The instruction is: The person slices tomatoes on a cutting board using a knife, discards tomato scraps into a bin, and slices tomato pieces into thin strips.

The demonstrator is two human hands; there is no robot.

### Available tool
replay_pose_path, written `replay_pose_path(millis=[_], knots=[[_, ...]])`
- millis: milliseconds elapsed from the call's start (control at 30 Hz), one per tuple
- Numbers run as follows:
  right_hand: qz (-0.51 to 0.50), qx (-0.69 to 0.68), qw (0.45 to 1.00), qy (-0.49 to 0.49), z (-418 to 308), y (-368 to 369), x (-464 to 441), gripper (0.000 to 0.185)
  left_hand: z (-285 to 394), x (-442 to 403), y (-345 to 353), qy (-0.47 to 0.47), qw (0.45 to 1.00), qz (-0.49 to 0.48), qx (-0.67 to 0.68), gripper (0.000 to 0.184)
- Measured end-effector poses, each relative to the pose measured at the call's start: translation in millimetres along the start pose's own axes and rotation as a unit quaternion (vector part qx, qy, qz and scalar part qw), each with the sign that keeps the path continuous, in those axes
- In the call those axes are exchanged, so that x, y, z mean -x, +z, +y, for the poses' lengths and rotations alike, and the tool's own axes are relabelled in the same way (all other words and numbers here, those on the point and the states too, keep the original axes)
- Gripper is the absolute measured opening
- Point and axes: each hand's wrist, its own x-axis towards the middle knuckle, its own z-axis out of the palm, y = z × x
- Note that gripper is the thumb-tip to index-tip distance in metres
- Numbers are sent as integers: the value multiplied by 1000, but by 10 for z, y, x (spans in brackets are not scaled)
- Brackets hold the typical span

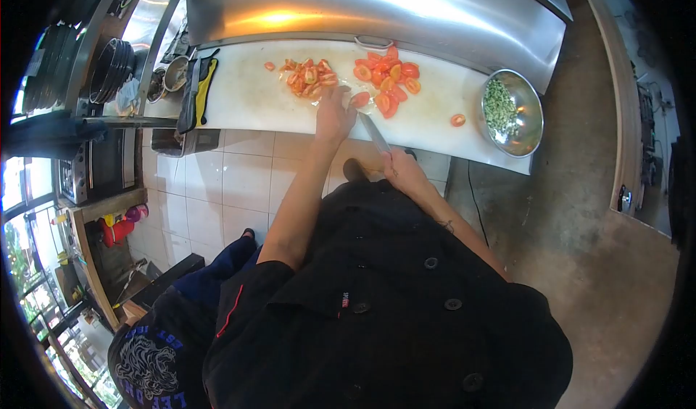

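My right hand (403, 170) is wrapped round the handle of a kitchen knife (373, 133), its blade angled up and left over the front edge of the white cutting board (246, 104). On the board, my left hand (335, 114) has its fingers stretched forward and somewhat apart. They lie beside a tomato piece (360, 99); whether they touch it I cannot tell. Just beyond the left fingers is a heap of cut tomato pieces (308, 77). To the right lies a second group of larger tomato pieces (391, 72). One tomato half (457, 120) sits alone farther right.
A steel bowl (533, 135) of chopped green pieces (500, 108) stands at the board's right end. A black and yellow cloth-like item (197, 93) lies at the left end. Behind the board rises a steel panel (362, 6). Another person (170, 336) is close at my left.
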Motion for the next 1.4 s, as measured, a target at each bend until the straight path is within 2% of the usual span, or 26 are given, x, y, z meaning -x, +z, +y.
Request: replay_pose_path(millis=[33,67,133,367,467,533,567,667,733,767,833,967,1067,1133,1167,1233,1300,1367,1400], knots=[[42,-3,999,-27,51,35,-17,48,67,-32,-23,75,996,42,-20,23],[45,-3,999,-27,108,54,-38,48,125,-59,-68,78,996,42,-19,23],[11,-3,1000,-15,124,64,-49,49,227,-72,-191,43,997,-66,0,19],[6,0,1000,-12,142,-3,21,49,97,-168,-204,22,990,-119,-72,14],[-36,-67,997,24,27,-158,63,46,125,-178,-208,18,992,-101,-67,12],[36,-88,995,21,88,-107,54,49,128,-158,-225,31,991,-107,-72,12],[36,-90,995,23,125,-93,39,49,127,-146,-236,31,991,-109,-72,12],[32,-79,994,61,130,-106,-91,49,84,-133,-299,74,989,-107,-70,10],[72,-24,997,20,44,-83,-178,48,-4,-98,-331,172,979,-80,-69,14],[74,-26,997,21,3,-89,-243,48,-43,-84,-342,174,979,-82,-70,14],[20,27,999,27,-92,-125,-362,45,-106,-41,-364,82,990,-109,-44,17],[9,75,997,-7,-167,-147,-495,42,-165,35,-457,51,991,-111,-54,21],[2,93,995,-20,-236,-201,-500,39,-20,119,-462,23,997,-78,-13,30],[20,109,993,-39,-39,-125,-540,35,264,131,-459,-82,993,-69,-52,29],[16,110,993,-42,14,-105,-540,35,277,165,-428,-86,993,-66,-52,29],[44,123,991,-37,-12,-107,-537,32,228,223,-351,-2,997,-33,-77,31],[15,134,991,-21,-73,-158,-540,28,177,228,-278,-11,996,-29,-80,28],[-9,143,990,0,-56,-159,-537,25,133,214,-199,-62,993,-19,-101,25],[19,143,989,-38,-13,-129,-530,27,128,214,-191,-60,993,-21,-99,25]])
